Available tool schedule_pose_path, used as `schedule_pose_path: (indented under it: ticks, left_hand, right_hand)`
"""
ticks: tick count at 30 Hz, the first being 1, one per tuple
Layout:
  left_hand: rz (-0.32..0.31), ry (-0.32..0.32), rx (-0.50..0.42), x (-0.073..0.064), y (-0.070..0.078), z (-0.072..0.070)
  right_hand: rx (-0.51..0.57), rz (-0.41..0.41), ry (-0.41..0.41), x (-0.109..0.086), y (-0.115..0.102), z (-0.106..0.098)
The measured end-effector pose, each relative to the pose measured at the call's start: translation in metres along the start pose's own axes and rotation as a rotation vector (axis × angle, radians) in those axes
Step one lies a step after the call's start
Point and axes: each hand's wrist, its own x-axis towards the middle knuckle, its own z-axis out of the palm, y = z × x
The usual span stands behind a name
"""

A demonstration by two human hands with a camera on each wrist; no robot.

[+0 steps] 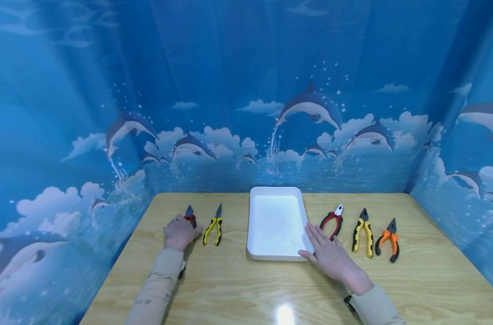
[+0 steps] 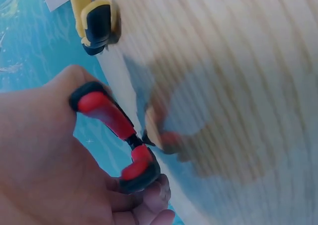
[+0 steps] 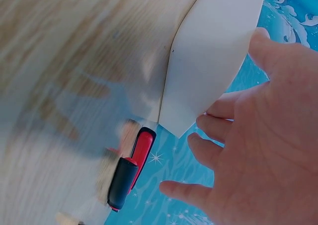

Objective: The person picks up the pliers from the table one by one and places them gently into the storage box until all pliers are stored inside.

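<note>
At the left of the table, my left hand (image 1: 180, 232) grips a pair of red-and-black pliers (image 1: 191, 220) by the handles, its dark nose pointing to the back. In the left wrist view the thumb and fingers lie around the two red-and-black handles (image 2: 107, 114), close over the wood. A white rectangular tray (image 1: 275, 225) stands at the middle back. Against the tray's right side rests my right hand (image 1: 331, 257), its fingers stretched out and holding nothing. The right wrist view shows these fingers (image 3: 213, 128) along the white wall.
Yellow-and-black long-nose pliers (image 1: 218, 225) lie between my left hand and the tray. To the tray's right lie red-and-black pliers (image 1: 337, 221), yellow-and-black pliers (image 1: 368, 232) and orange-and-black pliers (image 1: 390, 239). A blue dolphin-print curtain (image 1: 230, 90) surrounds the wooden table (image 1: 230, 289).
</note>
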Motion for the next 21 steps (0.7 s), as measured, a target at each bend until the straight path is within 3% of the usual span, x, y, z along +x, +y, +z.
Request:
schedule_pose_path:
  ticks: [8, 17, 21]
  left_hand:
    - [0.013, 0.082, 0.007, -0.001, -0.001, 0.002]
    - [0.068, 0.348, -0.070, -0.008, 0.005, 0.005]
    - [0.084, 0.411, -0.057, -0.015, 0.009, 0.005]
  right_hand:
    - [0.001, -0.001, 0.000, 0.001, 0.000, 0.000]
    - [-0.002, 0.001, -0.005, 0.001, 0.001, 0.001]
    - [-0.004, 0.004, -0.007, 0.001, 0.001, 0.002]
